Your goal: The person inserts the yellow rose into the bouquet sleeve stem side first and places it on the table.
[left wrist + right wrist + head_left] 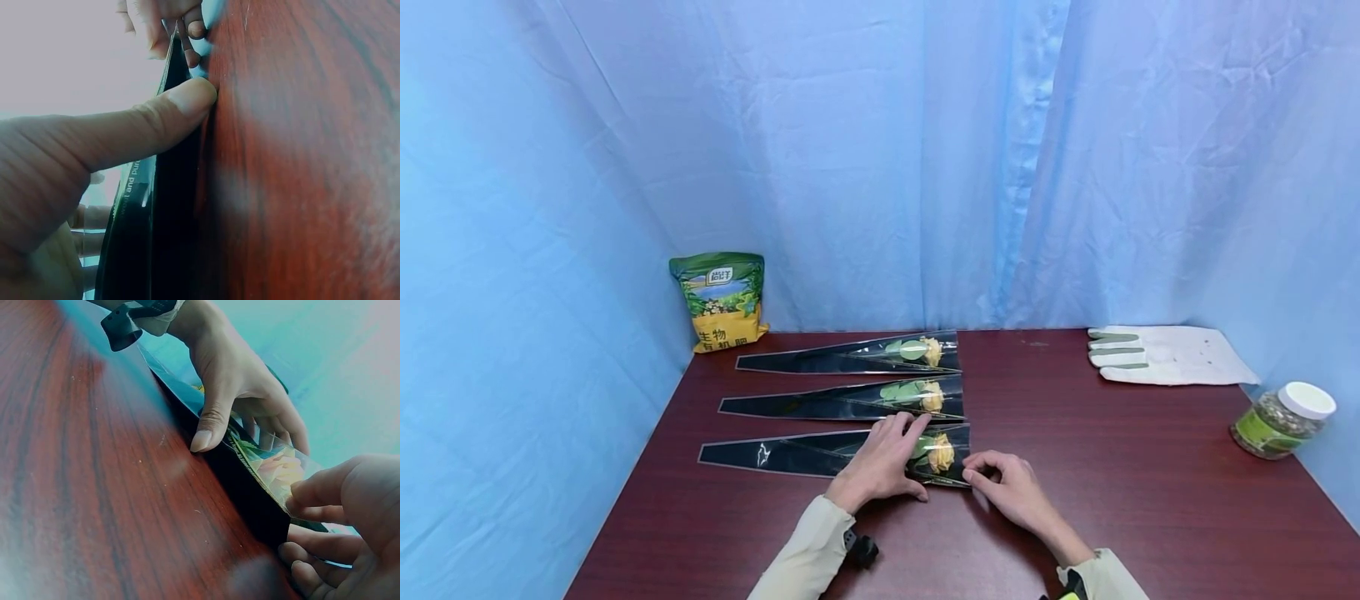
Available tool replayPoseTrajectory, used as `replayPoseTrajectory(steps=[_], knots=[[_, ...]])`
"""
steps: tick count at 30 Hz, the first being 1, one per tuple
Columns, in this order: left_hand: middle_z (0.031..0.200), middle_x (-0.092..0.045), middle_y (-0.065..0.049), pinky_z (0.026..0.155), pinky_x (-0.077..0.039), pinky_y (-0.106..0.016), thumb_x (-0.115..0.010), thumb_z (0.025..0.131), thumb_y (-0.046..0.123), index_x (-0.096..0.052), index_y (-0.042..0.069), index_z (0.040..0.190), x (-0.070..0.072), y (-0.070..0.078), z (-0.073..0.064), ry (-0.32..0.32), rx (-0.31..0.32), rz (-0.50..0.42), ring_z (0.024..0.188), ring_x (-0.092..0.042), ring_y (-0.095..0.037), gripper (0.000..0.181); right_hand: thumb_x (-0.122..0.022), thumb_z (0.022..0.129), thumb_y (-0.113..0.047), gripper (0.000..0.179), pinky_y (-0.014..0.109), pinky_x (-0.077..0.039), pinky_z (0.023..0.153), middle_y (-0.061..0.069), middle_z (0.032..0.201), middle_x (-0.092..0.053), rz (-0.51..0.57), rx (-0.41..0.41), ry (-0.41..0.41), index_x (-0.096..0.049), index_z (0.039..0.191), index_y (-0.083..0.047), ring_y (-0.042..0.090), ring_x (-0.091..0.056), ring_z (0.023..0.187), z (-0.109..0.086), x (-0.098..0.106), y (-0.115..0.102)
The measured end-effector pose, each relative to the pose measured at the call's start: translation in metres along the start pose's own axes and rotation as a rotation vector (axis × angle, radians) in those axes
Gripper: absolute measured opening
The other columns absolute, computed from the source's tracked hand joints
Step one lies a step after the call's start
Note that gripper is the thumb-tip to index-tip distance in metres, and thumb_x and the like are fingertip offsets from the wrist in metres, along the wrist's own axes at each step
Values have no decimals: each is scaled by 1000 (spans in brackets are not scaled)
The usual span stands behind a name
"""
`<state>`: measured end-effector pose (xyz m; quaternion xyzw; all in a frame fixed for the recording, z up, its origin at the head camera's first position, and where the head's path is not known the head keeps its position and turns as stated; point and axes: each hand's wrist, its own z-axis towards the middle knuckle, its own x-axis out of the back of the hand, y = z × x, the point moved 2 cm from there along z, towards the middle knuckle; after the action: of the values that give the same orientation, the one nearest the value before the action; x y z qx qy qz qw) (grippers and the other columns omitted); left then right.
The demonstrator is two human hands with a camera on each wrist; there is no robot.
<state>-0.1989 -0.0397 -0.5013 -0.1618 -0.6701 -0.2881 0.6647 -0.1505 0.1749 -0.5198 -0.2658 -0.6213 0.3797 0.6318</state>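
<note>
Three yellow roses in black, clear-fronted sleeves lie in a row on the table, their blooms to the right. My left hand [883, 462] spans the nearest wrapped rose [942, 454], fingers spread over its far side. In the left wrist view, its thumb [187, 100] is straight against the sleeve's near edge. At that sleeve's wide right end, my right hand [1009, 487] pinches the near corner; the right wrist view shows fingers above and below the edge. Beyond lie the middle wrapped rose [932, 397] and the farthest wrapped rose [932, 352], both untouched.
A green and yellow fertilizer bag [724, 304] stands at the back left. White work gloves [1172, 356] lie at the back right, near a white-lidded jar [1279, 423] of grains. Blue curtains [865, 167] enclose the dark red table [1075, 417].
</note>
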Motion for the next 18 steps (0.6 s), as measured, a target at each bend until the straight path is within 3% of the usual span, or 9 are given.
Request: replayPoseTrajectory(steps=[10,14,18], knots=[[143,-48,-7,112,-40,-45,-85,67,62,-30,18,157,9,3,-4,7,-18,-20,131,-48,-25,115,-73,90,-26,12,19,-49,69,0,96,-76,-27,-66,14,-75,98,-17,-3,-61,72,-1,16,3],[147,-45,-9,114,-39,-48,-83,67,66,-27,20,158,22,-1,-7,27,-9,-64,135,-46,-27,116,-71,93,-30,17,23,-54,79,0,99,-77,-70,-63,48,-74,102,-16,6,-69,86,2,36,7],[151,-43,-13,115,-37,-52,-81,69,67,-29,19,158,39,-15,-10,83,0,-98,139,-44,-31,114,-68,95,-32,25,27,-55,80,4,105,-76,-154,-29,137,-73,110,-12,13,-71,91,5,65,13]])
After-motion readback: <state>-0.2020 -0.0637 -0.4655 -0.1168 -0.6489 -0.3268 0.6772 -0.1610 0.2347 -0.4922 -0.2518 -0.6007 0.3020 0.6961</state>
